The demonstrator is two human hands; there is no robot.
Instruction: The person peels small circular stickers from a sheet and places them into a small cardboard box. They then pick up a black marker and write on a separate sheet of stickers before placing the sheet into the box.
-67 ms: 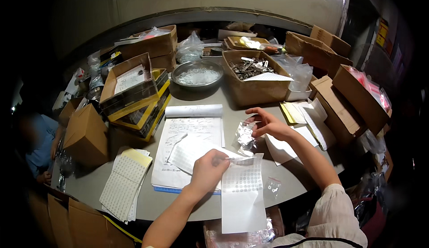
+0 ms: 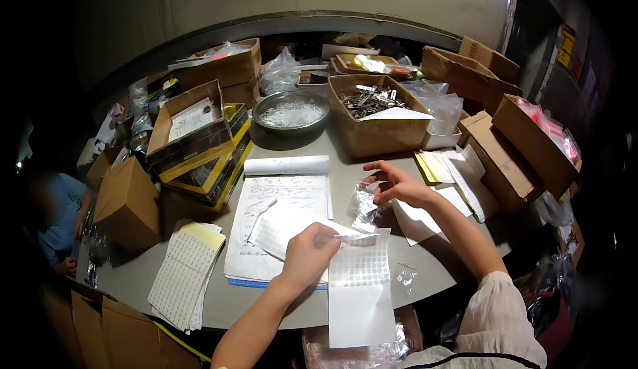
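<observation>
My left hand (image 2: 310,253) is closed in a pinch on the upper left corner of a sticker sheet (image 2: 361,282). Rows of small round stickers cover its upper half; the lower half looks blank and hangs past the table's near edge. My right hand (image 2: 399,187) hovers with fingers spread and bent at a small pile of clear plastic bags (image 2: 365,208); whether a fingertip touches them I cannot tell. One small zip bag (image 2: 405,278) with tiny pieces inside lies to the right of the sheet. Under my left hand are an open notepad (image 2: 256,203) and loose papers.
Printed label sheets (image 2: 185,273) lie at the left. Behind stand a metal bowl (image 2: 292,124) of small clear pieces and a cardboard box (image 2: 385,137) of metal parts. Cardboard boxes (image 2: 512,159) crowd the right side. Another person's blue sleeve (image 2: 61,216) shows far left.
</observation>
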